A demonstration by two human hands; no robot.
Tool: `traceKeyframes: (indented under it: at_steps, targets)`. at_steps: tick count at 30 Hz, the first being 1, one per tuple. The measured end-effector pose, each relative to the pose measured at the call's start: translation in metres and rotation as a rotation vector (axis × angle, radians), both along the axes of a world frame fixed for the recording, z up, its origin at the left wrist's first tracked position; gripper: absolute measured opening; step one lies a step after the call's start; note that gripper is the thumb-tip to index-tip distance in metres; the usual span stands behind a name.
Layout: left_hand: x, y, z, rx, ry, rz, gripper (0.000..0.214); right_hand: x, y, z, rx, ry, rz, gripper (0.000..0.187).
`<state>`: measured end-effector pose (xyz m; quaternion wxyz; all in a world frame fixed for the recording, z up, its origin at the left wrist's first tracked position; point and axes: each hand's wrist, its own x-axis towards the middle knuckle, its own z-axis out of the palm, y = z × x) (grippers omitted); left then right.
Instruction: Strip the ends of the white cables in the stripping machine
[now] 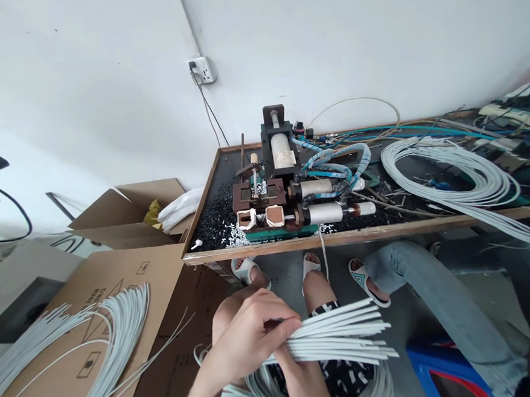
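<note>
A bundle of white cables (342,335) lies across my lap, its cut ends fanned out to the right. My left hand (256,326) comes in from the lower left and is closed over the bundle, thumb and fingers pinched together at its upper edge. From below, my right hand (305,383) is wrapped round the same bundle, its fingers partly hidden by the cables. The looped lengths of cable (269,392) hang beneath both hands over my patterned shorts.
A pneumatic machine (280,155) with cylinders and blue hoses stands on the bench (259,247) among black and white scraps. On the right lies a coil of white cable (454,173). More cables (123,317) rest on a cardboard box (165,266) at left. Another person's jeans leg (435,295) and a blue stool (435,362) are at right.
</note>
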<state>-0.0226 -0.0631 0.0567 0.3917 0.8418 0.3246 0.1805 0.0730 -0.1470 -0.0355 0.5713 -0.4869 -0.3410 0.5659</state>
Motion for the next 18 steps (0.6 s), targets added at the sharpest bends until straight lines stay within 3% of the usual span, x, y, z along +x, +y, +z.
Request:
traceKeyframes:
  at_steps: [3, 8, 12, 18]
  targets:
    - [0.003, 0.0, -0.014, -0.024, -0.036, 0.124, 0.028, -0.001, 0.004, -0.001, -0.045, 0.01, -0.079, 0.032]
    - [0.0, 0.004, -0.053, -0.323, -0.414, 0.529, 0.033, -0.006, 0.019, -0.005, -0.175, 0.134, -0.21, 0.022]
    - [-0.004, 0.012, -0.064, -0.125, -0.564, 0.746, 0.029, -0.005, 0.015, -0.007, -0.22, 0.176, -0.208, 0.031]
    - [0.009, 0.028, -0.064, -0.051, -0.6, 0.802, 0.031, 0.001, -0.001, -0.004, -0.24, 0.212, -0.219, 0.049]
